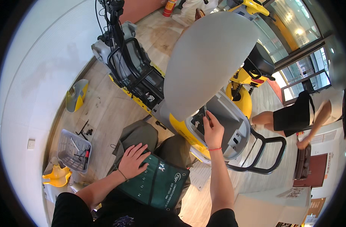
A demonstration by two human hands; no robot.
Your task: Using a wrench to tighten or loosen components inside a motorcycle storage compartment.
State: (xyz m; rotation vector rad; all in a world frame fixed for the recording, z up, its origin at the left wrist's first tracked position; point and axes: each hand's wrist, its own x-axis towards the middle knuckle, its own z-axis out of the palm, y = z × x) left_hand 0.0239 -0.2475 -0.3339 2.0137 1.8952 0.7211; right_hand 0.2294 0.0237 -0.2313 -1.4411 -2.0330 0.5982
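My right hand point(213, 131) reaches into the grey storage compartment point(230, 104) under the raised seat point(212, 56) of a yellow scooter. Its fingers close on a slim metal wrench point(205, 109), whose far end points away from me; its lower part is hidden in the grip. Dark parts point(198, 123) lie inside the compartment beside the fingers. My left hand point(133, 160) rests with fingers spread on a green wrench pouch point(157, 189) laid open across my lap.
The scooter's front frame point(133, 68) is stripped of panels. On the left floor are a grey basket point(61, 147) with tools, a yellow part point(57, 176) and a grey-yellow panel point(77, 96). A black rear rack point(273, 155) sticks out right; a person point(294, 117) stands beyond it.
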